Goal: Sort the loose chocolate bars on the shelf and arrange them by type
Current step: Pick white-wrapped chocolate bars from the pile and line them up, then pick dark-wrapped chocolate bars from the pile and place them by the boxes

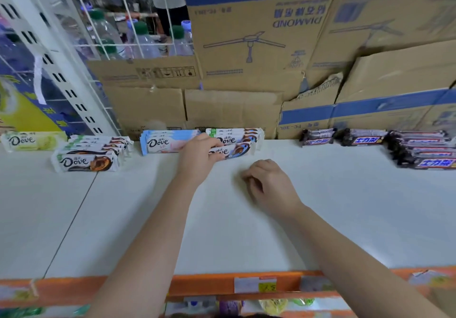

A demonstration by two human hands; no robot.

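On the white shelf (320, 206) chocolate bars lie in groups along the back. A pale green Dove bar (32, 141) is at far left, beside a stack of white-and-brown Dove bars (88, 161). Light blue Dove bars (167, 141) sit at the centre, next to white Dove bars with blue and brown print (237, 140). My left hand (199, 154) grips the front bar of that group (234, 151). My right hand (269, 184) rests on the shelf with loosely curled fingers, holding nothing. Dark Snickers bars (419, 150) are piled at the right.
Cardboard boxes (259, 46) form a wall right behind the bars. A white wire rack with water bottles (138, 38) stands at the back left. The orange price rail (222, 284) runs along the shelf's front edge.
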